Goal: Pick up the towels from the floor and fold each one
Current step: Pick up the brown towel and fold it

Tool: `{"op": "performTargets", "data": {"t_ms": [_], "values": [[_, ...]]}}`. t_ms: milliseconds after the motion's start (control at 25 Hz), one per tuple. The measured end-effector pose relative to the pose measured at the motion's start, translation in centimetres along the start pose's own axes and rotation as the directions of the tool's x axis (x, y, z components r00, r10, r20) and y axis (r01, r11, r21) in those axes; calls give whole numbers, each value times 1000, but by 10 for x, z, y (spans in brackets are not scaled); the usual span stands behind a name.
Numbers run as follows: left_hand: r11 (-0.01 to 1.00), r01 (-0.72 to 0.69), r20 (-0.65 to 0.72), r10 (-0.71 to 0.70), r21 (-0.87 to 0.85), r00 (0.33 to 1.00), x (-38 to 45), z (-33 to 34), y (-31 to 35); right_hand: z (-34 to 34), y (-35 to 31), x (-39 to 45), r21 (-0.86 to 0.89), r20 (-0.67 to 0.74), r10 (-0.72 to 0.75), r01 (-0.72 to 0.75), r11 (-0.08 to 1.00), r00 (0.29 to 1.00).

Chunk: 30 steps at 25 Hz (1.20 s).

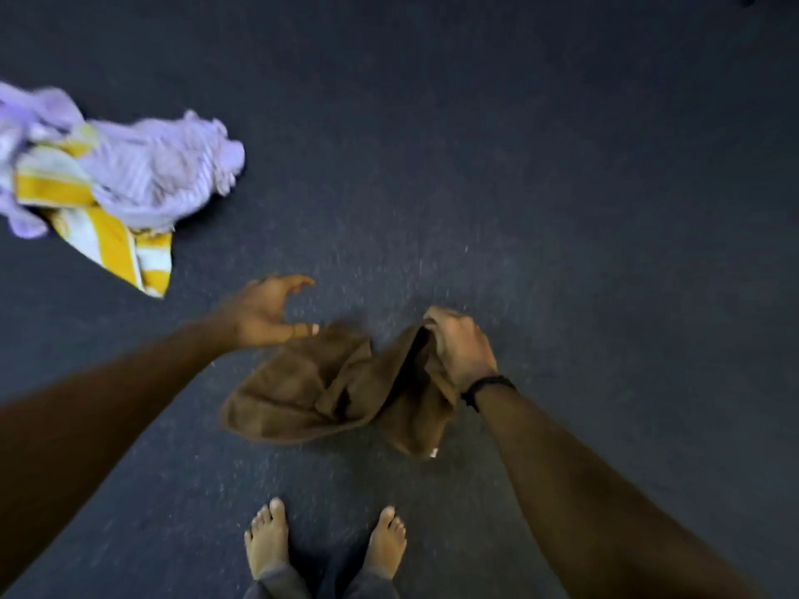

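1. here the right hand (462,345) has its fingers clamped on one edge of the brown towel (328,391), which hangs below them.
2. left hand (268,311) fingers spread apart, holding nothing, just beside the towel's other edge.
3. lavender towel (160,166) and yellow striped towel (108,235) lie heaped on the dark floor (519,166), well beyond the left fingertips.

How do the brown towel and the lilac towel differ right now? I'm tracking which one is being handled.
The brown towel is gripped at one corner by the right hand; the lilac towel is untouched by either hand. The brown towel is alone, while the lilac towel is heaped with a yellow striped towel. The left hand is empty. Both are crumpled, not folded.
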State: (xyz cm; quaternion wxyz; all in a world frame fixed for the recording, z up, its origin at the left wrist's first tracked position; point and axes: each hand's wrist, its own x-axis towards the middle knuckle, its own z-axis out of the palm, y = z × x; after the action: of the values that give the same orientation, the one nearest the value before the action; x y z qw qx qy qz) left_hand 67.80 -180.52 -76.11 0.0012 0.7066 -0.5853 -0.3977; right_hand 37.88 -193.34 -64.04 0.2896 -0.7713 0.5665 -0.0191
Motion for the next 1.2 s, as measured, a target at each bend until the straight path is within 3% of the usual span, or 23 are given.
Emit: {"op": "performTargets", "data": {"t_ms": [40, 120, 160, 280, 440, 840, 1040, 1200], "values": [[988, -152, -68, 152, -1, 986, -5, -120, 68, -39, -28, 2, -3, -25, -44, 44, 999, 999], [997, -75, -222, 74, 2, 972, -43, -272, 151, -116, -83, 4, -26, -74, -120, 119, 993, 990], [994, -96, -221, 82, -54, 972, -69, -309, 170, -152, -109, 5, -55, -100, -163, 158, 986, 982], [981, -196, -381, 185, 9, 906, -132, -391, 192, -257, -192, 5, -178, -146, -300, 273, 945, 943], [978, -200, -539, 201, 62, 818, -223, -511, 226, -384, -295, -15, -329, -251, -442, 354, 876, 861], [976, -206, -701, 199, 76, 685, -389, -660, 244, -566, -453, -87, -620, -378, -650, 341, 707, 659], [968, -227, -769, 222, 103, 600, -434, -698, 246, -604, -502, -116, -644, -424, -697, 349, 681, 578], [973, -212, -805, 198, 93, 559, -470, -708, 240, -608, -537, -139, -625, -397, -713, 399, 671, 578]]}}
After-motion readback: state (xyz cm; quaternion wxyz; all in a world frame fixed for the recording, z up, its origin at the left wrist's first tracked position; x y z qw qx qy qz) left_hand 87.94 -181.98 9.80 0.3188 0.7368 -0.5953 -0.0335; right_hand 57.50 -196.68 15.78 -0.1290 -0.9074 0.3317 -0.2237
